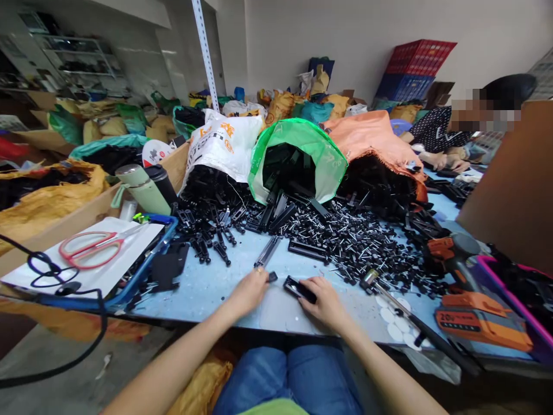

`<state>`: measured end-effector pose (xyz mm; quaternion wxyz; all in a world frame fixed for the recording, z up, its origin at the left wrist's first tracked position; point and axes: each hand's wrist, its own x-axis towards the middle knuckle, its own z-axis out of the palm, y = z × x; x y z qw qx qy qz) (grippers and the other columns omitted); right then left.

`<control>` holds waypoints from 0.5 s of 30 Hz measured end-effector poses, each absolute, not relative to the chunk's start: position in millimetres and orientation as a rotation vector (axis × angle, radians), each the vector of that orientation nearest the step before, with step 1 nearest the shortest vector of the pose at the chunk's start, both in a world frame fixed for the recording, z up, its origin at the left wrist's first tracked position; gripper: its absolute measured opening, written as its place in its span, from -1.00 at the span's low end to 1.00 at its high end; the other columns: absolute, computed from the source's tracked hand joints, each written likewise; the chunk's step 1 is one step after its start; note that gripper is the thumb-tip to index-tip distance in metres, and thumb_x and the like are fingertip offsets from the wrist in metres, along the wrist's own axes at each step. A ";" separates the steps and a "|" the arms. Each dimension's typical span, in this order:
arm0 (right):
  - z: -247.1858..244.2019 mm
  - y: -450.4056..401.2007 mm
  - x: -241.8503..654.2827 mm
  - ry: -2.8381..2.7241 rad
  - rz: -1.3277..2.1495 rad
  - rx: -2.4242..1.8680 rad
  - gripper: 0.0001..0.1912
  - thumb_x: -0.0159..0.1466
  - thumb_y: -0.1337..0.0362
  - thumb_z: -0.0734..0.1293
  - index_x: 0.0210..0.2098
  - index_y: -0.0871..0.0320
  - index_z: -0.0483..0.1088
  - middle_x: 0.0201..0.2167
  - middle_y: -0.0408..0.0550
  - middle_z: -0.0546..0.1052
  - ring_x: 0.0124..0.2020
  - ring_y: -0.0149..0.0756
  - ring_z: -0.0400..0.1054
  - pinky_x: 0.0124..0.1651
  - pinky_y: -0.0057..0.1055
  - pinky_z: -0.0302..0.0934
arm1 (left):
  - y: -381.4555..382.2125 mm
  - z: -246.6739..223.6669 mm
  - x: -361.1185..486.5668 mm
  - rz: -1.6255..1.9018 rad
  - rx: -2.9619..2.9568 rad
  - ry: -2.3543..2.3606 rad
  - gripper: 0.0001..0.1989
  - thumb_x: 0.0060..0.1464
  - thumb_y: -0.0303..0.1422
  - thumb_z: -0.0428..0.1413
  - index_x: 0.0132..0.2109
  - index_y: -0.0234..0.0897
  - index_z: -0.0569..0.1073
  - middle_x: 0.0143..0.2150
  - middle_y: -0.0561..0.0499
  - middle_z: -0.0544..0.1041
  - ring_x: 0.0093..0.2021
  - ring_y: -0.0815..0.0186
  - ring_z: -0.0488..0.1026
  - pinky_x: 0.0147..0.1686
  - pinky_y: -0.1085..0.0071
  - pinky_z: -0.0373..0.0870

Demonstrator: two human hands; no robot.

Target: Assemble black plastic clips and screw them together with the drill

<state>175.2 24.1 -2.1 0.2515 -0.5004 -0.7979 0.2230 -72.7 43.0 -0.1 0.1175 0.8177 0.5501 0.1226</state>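
My left hand (250, 293) is closed near the front of the blue tabletop, with a small black plastic piece (272, 277) at its thumb and fingertips. A long dark channel-shaped part (266, 251) lies just beyond those fingers. To the right, my right hand (323, 300) grips a short black rectangular housing (299, 288), its fingers over the near end. Past it lies another long black part (307, 250). A heap of black pieces with metal pins (363, 233) spreads behind and right of my hands.
White (224, 144), green (298, 129) and orange (363, 129) sacks spill black parts. A hammer (401, 311) and orange cordless drill (479, 320) lie right. Scissors (93, 249) rest on paper over a blue tray (116, 297). A co-worker (444, 138) sits at far right.
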 end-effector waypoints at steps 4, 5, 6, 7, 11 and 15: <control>-7.9 16.0 165.5 -1.740 1.089 -1.139 -0.49 0.10 0.17 0.34 0.01 0.07 0.15 -0.18 -0.02 0.37 -0.16 -0.25 0.30 -0.10 -0.27 0.23 | 8.5 -16.1 -52.3 0.292 2.477 1.600 -0.90 0.15 -0.45 -0.07 -0.22 -0.30 0.33 -0.21 -0.08 0.38 -0.15 0.18 0.30 -0.20 0.29 0.28; -10.8 14.5 167.2 -1.629 1.164 -1.099 -0.42 0.09 0.14 0.35 0.04 0.06 0.10 -0.16 -0.02 0.36 -0.15 -0.25 0.31 -0.11 -0.28 0.25 | 9.2 -18.0 -49.6 0.309 2.461 1.643 -0.90 0.16 -0.43 -0.07 -0.22 -0.30 0.33 -0.21 -0.09 0.38 -0.15 0.18 0.30 -0.20 0.28 0.28; -14.2 12.8 171.8 -1.560 1.214 -1.080 -0.38 0.07 0.11 0.37 0.05 0.05 0.06 -0.14 -0.01 0.35 -0.15 -0.24 0.32 -0.12 -0.29 0.26 | 12.4 -19.2 -47.4 0.332 2.442 1.680 -0.90 0.17 -0.42 -0.07 -0.21 -0.30 0.32 -0.21 -0.09 0.37 -0.16 0.18 0.29 -0.20 0.28 0.28; -17.6 10.5 179.7 -1.538 1.234 -1.090 -0.37 0.05 0.10 0.38 0.04 0.05 0.07 -0.14 0.00 0.35 -0.15 -0.23 0.32 -0.13 -0.29 0.27 | 16.9 -20.1 -45.6 0.353 2.423 1.708 -0.91 0.17 -0.41 -0.06 -0.21 -0.29 0.32 -0.20 -0.08 0.37 -0.16 0.18 0.29 -0.21 0.28 0.28; -23.6 -2.5 234.4 -1.763 1.003 -1.333 -0.44 0.04 0.10 0.38 -0.03 0.11 0.15 -0.14 0.02 0.37 -0.16 -0.19 0.33 -0.10 -0.26 0.26 | 32.3 -21.7 -42.3 0.408 2.369 1.743 -0.94 0.15 -0.40 -0.03 -0.23 -0.27 0.31 -0.21 -0.07 0.37 -0.17 0.18 0.30 -0.24 0.30 0.28; -12.4 -10.2 269.6 -2.144 0.502 -1.419 -0.30 0.06 0.04 0.38 0.12 0.11 0.11 0.08 0.12 0.27 0.09 -0.04 0.16 0.10 -0.07 0.09 | 26.6 -23.0 -42.6 0.566 2.281 1.659 -0.91 0.18 -0.40 -0.09 -0.24 -0.27 0.30 -0.24 -0.05 0.36 -0.20 0.23 0.33 -0.21 0.31 0.29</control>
